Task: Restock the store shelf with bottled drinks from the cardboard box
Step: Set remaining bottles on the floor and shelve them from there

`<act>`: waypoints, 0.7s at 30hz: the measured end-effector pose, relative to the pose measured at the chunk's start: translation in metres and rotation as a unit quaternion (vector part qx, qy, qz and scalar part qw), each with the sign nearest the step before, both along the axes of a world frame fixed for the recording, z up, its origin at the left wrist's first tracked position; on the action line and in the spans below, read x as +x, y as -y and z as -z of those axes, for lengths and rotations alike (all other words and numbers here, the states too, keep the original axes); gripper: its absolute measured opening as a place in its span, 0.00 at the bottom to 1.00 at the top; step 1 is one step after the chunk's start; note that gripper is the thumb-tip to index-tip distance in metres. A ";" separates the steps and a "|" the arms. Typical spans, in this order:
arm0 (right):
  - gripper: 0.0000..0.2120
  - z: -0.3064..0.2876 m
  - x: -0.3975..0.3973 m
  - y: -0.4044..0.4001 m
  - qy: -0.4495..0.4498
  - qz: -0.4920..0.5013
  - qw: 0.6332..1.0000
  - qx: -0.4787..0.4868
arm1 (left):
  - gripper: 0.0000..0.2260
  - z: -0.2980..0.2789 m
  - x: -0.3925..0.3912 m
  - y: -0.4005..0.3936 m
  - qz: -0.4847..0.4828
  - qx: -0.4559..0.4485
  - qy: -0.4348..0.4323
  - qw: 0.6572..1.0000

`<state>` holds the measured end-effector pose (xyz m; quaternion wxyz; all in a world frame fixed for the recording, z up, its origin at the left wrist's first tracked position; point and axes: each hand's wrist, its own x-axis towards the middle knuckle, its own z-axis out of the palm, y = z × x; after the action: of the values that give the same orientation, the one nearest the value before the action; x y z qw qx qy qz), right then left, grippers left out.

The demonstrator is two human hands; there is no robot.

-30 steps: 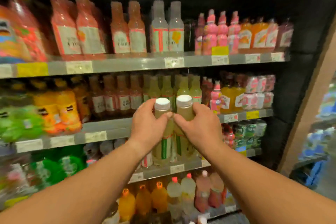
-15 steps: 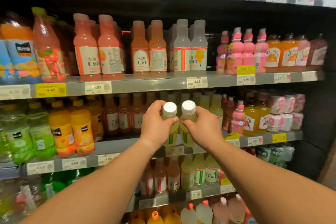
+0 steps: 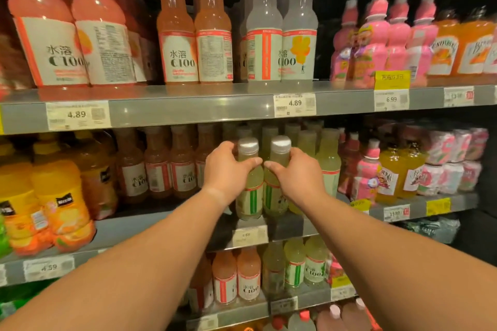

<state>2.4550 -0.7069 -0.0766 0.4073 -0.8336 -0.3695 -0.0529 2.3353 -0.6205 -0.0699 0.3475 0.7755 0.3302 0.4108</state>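
A: Status? L hand (image 3: 227, 166) grips left lime-green bottle (image 3: 249, 191) at the shoulder, R hand (image 3: 293, 172) grips its twin (image 3: 274, 191); bases at middle shelf (image 3: 166, 217) front lip.

B: Advice: keep both upright, slide back together, labels fwd, don't knock the rear row.
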 end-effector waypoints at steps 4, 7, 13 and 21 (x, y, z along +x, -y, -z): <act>0.21 -0.011 0.004 -0.018 0.004 0.054 0.997 -0.055 | 0.19 -0.004 0.013 -0.008 -0.047 -0.048 -0.050 0.996; 0.15 -0.008 0.004 -0.026 0.022 0.081 0.994 -0.069 | 0.19 -0.002 0.018 -0.015 -0.067 -0.054 -0.076 0.993; 0.11 -0.005 0.007 -0.029 0.062 0.118 0.988 -0.084 | 0.18 0.003 0.024 -0.014 -0.081 -0.025 -0.094 0.992; 0.19 -0.016 0.000 -0.027 -0.028 0.082 0.989 -0.122 | 0.16 0.000 0.021 -0.011 -0.070 -0.032 -0.120 0.990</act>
<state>2.4554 -0.6803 -0.0602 0.3072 -0.9057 -0.2916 -0.0170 2.3564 -0.6095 -0.0695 0.3003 0.7827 0.4362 0.3270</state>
